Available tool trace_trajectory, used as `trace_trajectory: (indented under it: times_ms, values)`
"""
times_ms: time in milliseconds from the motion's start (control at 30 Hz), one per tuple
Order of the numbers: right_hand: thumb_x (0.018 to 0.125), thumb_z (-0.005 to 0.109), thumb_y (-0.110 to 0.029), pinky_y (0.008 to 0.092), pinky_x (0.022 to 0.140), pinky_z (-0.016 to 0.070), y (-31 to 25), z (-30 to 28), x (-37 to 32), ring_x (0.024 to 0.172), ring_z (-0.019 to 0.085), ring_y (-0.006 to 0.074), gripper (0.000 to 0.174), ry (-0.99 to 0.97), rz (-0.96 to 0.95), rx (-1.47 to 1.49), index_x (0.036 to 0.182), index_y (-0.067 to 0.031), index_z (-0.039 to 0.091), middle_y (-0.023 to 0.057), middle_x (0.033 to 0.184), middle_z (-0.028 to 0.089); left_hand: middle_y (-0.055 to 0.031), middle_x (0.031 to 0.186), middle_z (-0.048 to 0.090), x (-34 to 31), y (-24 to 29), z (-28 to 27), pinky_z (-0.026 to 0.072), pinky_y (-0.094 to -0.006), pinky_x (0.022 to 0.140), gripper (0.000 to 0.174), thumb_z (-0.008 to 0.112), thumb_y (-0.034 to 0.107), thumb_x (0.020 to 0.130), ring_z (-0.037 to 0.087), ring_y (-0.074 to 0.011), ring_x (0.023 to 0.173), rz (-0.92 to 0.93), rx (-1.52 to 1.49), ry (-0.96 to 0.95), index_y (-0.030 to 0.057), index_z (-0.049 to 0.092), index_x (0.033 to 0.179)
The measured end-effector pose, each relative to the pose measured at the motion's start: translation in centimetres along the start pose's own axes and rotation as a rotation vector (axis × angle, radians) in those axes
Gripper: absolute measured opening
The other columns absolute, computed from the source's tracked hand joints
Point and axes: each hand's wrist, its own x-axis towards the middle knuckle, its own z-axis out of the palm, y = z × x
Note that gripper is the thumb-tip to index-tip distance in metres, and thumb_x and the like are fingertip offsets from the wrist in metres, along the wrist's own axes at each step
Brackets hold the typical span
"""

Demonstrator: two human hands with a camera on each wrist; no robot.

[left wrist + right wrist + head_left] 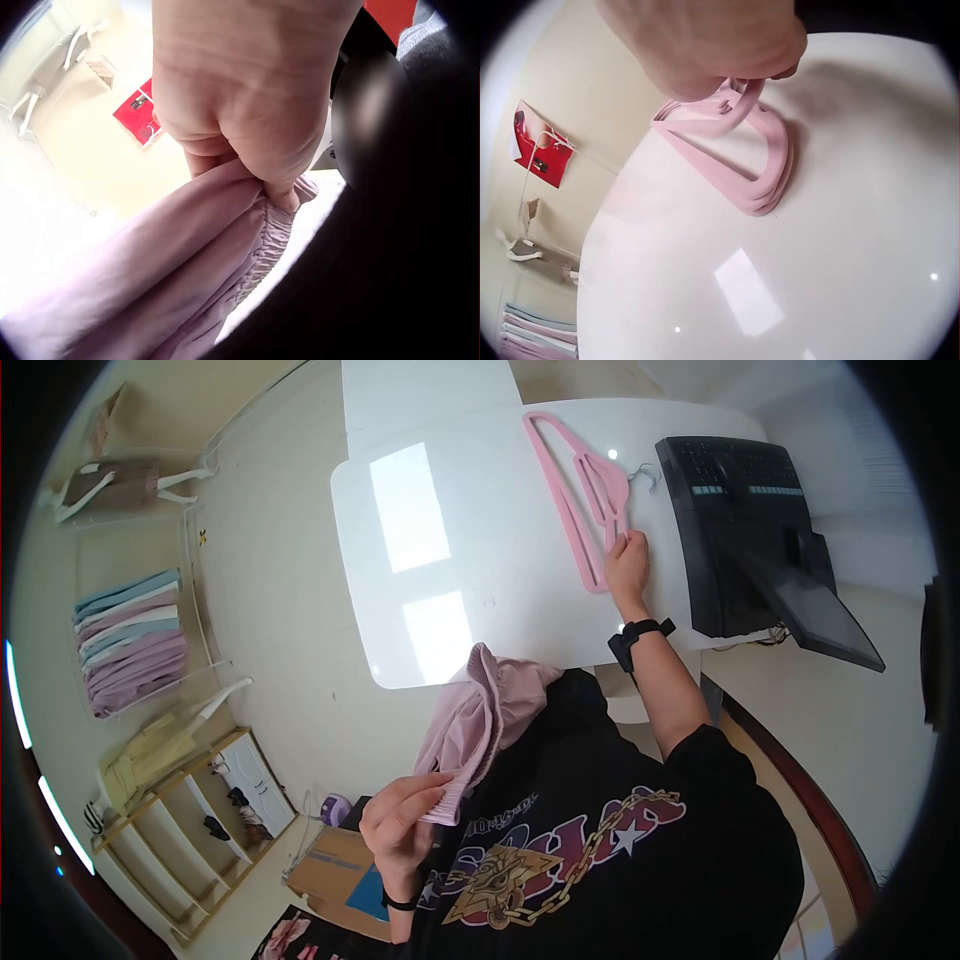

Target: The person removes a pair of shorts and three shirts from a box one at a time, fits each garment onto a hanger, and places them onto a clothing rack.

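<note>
My left hand (400,825) pinches the ribbed, elastic edge of a pink garment (515,695), which hangs in folds beside the table's near edge. In the left wrist view, the hand (240,97) has its thumb on the gathered band and the pink cloth (172,247) falls away to the lower left. My right hand (628,565) grips the end of a pink hanger (570,505) on the white table. Several pink hangers (769,191) lie stacked in the right wrist view, one raised a little under the right hand (720,45); its fingertips are partly hidden.
A black machine with keys and a screen (745,530) stands right of the hangers. The white table (480,630) has rounded corners. At the left are a rack of folded clothes (130,640), wooden shelving (180,835) and a cardboard box (330,865).
</note>
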Motion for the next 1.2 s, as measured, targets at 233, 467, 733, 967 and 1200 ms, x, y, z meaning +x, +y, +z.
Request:
trace_trajectory:
  times_ms: [233,467,733,967,1200]
  values:
    - [0.11,0.061,-0.025,0.045,0.073,0.0546,-2.2,-1.7,1.3,0.079,0.071,0.038,0.029,0.004,-0.136,0.42,0.116,0.0032,0.055,0.0205,0.091,0.071,-0.0223,0.101,0.079,-4.5,-1.8,-0.7,0.0617,-0.0361,0.077,0.026,0.067,-0.01,0.08,0.078,-0.034,0.087,-0.025,-0.019,0.157,-0.0027,0.072,0.104]
    - [0.113,0.052,-0.017,0.025,0.051,0.0292,-18.4,-9.7,-4.4,0.056,0.041,0.0051,0.014,-0.062,-0.304,1.082,0.11,-0.0041,0.055,-0.0025,0.066,0.047,-0.019,0.101,0.079,-14.5,-4.1,-7.9,0.0608,-0.0342,0.08,0.033,0.064,-0.016,0.081,0.077,-0.031,0.092,-0.006,0.07,0.442,-0.0006,0.074,0.109]
    - [0.113,0.041,-0.032,0.0286,0.06,0.0352,-33.5,-11.3,-19.0,0.061,0.045,0.0114,0.038,-0.722,-0.153,1.416,0.101,-0.0036,0.062,0.0014,0.069,0.052,-0.018,0.113,0.072,-27.6,-8.8,-16.0,0.0581,-0.0341,0.081,0.041,0.057,-0.022,0.084,0.072,-0.0289,0.098,0.05,0.042,0.59,0.0008,0.068,0.116]
    - [0.115,0.037,-0.03,0.0313,0.067,0.0369,-45.5,-10.8,-38.3,0.07,0.039,0.0145,0.034,-1.632,-0.047,1.614,0.093,-0.0087,0.052,0.0047,0.079,0.049,-0.0148,0.114,0.072,-34.5,-11.4,-20.9,0.0584,-0.0361,0.085,0.043,0.057,-0.023,0.084,0.072,-0.0296,0.101,0.001,0.01,0.661,0.0025,0.069,0.116]
    - [0.111,0.041,-0.028,0.0313,0.064,0.0335,-56.3,-6.6,-51.1,0.063,0.034,0.0135,0.031,-2.098,0.059,1.534,0.085,-0.0115,0.046,0.0031,0.07,0.047,-0.0132,0.114,0.071,-39.1,-13.9,-25.1,0.0589,-0.037,0.085,0.044,0.061,-0.021,0.078,0.072,-0.0314,0.101,-0.164,0.071,0.719,0.0027,0.072,0.113]
